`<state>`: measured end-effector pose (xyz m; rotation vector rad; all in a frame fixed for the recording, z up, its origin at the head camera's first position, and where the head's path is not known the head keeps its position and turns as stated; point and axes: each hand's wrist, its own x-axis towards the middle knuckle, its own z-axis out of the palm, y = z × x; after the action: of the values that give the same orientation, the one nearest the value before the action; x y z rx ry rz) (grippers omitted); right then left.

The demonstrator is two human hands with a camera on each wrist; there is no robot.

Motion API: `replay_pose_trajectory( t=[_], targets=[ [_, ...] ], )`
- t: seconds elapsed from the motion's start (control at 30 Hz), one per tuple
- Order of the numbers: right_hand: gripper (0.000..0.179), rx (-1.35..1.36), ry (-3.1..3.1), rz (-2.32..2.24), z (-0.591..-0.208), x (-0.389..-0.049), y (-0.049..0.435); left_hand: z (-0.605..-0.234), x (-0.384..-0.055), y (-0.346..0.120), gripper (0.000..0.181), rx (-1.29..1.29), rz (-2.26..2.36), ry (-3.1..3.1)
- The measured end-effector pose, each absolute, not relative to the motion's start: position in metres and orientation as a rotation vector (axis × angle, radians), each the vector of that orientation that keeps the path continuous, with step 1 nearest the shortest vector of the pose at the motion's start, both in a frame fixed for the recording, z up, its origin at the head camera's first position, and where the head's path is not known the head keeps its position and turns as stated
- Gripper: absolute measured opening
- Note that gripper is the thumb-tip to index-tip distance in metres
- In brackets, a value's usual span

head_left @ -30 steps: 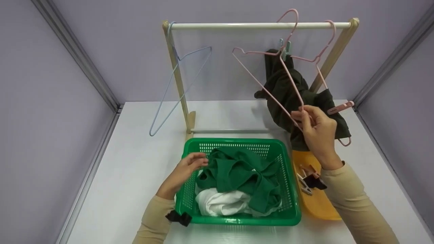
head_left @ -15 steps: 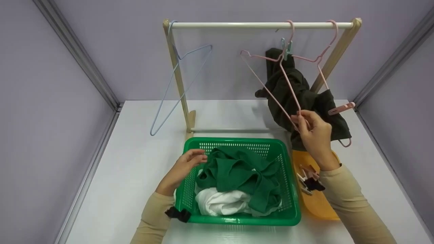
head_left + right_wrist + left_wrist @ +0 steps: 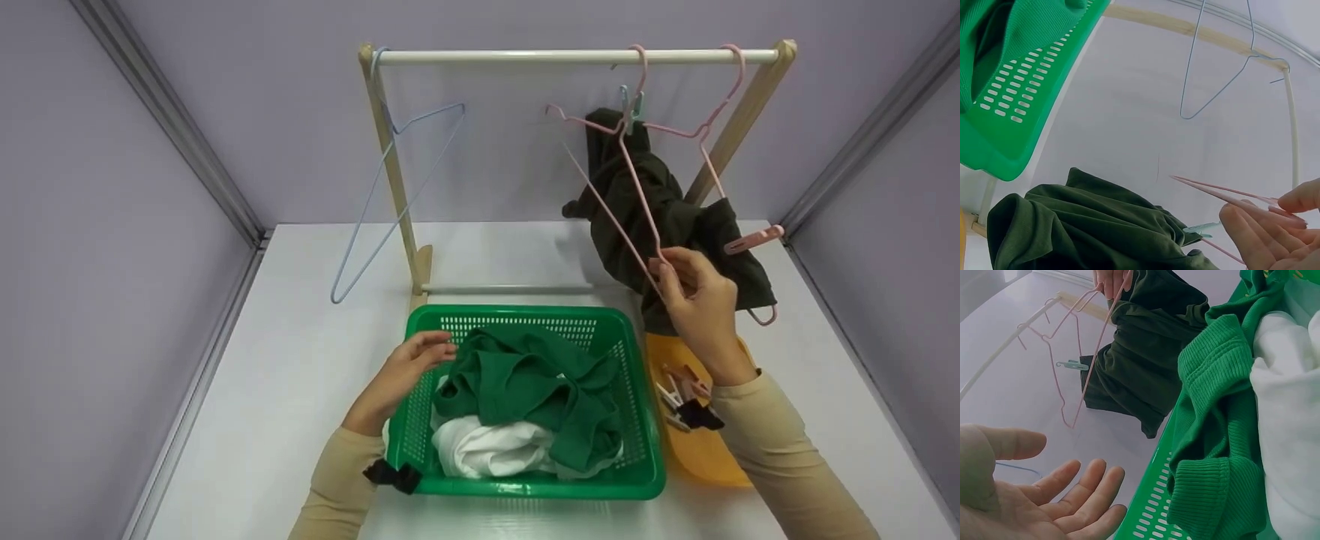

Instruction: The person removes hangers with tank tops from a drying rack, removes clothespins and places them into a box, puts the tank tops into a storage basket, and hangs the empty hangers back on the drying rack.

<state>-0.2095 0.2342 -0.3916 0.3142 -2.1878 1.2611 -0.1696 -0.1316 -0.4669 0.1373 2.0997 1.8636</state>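
In the head view, the near corner of the pink hanger [image 3: 639, 187] is covered by the fingers [image 3: 684, 260] of the right hand [image 3: 701, 307], its far left end is blurred against the wall [image 3: 495, 172], and much of the second pink hanger [image 3: 704, 133] is hidden by the dark green garment [image 3: 630, 202]. The white cloth [image 3: 491, 448] is partly covered by the green garment [image 3: 517, 379], and the clips [image 3: 684, 375] in the yellow tray [image 3: 701, 459] are overlapped by a black bow [image 3: 699, 415] and cannot be counted. Both sleeves [image 3: 772, 435] are cut off by the near edge.
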Motion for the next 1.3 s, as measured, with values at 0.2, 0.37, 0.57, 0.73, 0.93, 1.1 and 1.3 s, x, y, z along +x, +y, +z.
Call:
replay_pose_trajectory(
  t=[0.2,0.37,0.57,0.73,0.93,1.1,1.3],
  targets=[
    [0.018,0.318,-2.183,1.222,-0.390,-0.203,0.236,-0.468,-0.169,-0.132,0.046,0.139,1.852,2.111],
    [0.018,0.318,-2.192,1.210,-0.390,-0.199,0.239,-0.469,-0.168,-0.131,0.046,0.128,1.841,2.116],
    [0.017,0.372,-2.137,1.161,-0.390,-0.192,0.243,-0.469,-0.167,-0.131,0.045,0.139,1.837,2.111],
    [0.016,0.381,-2.049,1.057,-0.391,-0.187,0.248,-0.469,-0.166,-0.132,0.045,0.144,1.840,2.114],
    [0.016,0.355,-1.998,1.001,-0.389,-0.182,0.254,-0.469,-0.166,-0.133,0.046,0.131,1.830,2.121],
    [0.015,0.321,-1.957,0.963,-0.386,-0.179,0.261,-0.469,-0.166,-0.133,0.047,0.131,1.837,2.114],
    [0.012,0.182,-1.830,0.925,-0.383,-0.181,0.270,-0.471,-0.165,-0.132,0.047,0.137,1.851,2.109]
  ],
)
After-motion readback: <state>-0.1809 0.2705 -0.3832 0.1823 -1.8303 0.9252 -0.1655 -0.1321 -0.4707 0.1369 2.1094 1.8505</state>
